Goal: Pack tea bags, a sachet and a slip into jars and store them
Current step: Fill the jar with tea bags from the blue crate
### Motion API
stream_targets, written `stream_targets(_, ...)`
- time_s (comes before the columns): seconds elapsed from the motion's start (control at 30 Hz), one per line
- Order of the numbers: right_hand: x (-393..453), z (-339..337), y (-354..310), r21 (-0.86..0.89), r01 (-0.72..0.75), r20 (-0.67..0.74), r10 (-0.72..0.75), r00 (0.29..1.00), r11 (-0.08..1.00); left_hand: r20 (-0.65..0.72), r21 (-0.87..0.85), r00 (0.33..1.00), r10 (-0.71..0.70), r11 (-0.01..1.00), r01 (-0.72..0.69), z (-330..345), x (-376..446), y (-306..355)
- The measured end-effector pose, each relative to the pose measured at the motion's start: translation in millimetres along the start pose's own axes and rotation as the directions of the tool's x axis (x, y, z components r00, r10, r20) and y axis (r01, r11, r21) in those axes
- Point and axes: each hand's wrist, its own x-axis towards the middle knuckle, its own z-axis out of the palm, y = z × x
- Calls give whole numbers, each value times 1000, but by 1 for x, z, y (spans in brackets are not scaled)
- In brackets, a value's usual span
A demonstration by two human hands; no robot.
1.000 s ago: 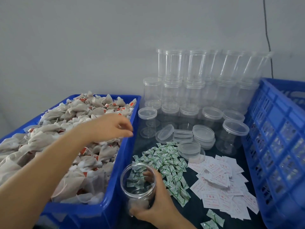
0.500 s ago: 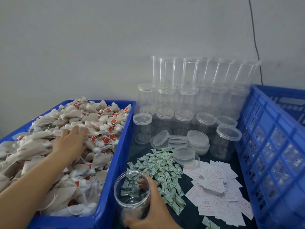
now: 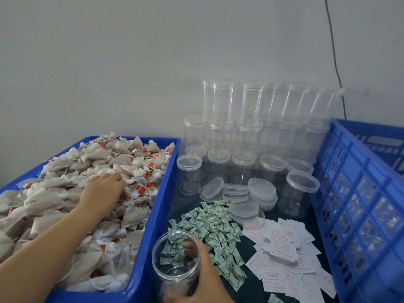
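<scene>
Here we see, against the grey wall (image 3: 109,62), two big blue containers flanking a dark table (image 3: 258,287): on the left a blue bin (image 3: 161,206) heaped with tea bags (image 3: 109,156), pale pouches with small red tags, and on the right a latticed blue crate (image 3: 360,204) whose inside we cannot make out. Between them, at the back of the table, clear empty jars (image 3: 247,132) stand stacked in rows, several capped, and just in front of them lies a small cluster of loose clear lids (image 3: 260,191). Nearer to us the table carries a spread of white slips (image 3: 286,254) printed in red, and beside those, to the left, a pile of green-and-white sachets (image 3: 209,226). At the bottom edge we find the open jar (image 3: 175,263), upright just beside the bin's near corner, with no lid and nothing inside that we can tell apart from the sachets seen through its wall. Our right hand (image 3: 203,278) wraps round that jar, fingers curled about its far side. Our left hand (image 3: 102,193) lies palm down on the tea bags in the middle of the bin, fingers bent into the heap; whether it has actually pinched a bag we cannot tell.
</scene>
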Motion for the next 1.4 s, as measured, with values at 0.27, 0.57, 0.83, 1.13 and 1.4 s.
stream_targets(0.27, 11, -8, -10, 36, -54, 116, 49, 992, 998, -49, -545, 991, -128, 835, 81, -21, 4, 1)
stream_targets(0.57, -2, -14, -9, -14, 28, 161, -26, 987, 1000, -98, -686, 985, -144, 727, 38, -59, -1, 2)
stream_targets(0.83, -2, -14, -13, -6, -3, 147, 4, 989, 1000, -133, -698, 986, -103, 716, -19, -96, -11, 6)
stream_targets(1.13, -2, -11, -4, -53, 35, 125, -29, 992, 998, -194, -690, 978, -78, 720, -80, -131, -23, 21)
stream_targets(1.4, 1, -10, 9, -39, 70, 133, -64, 989, 997, -171, -879, 969, -176, 472, -70, -162, -26, 15)
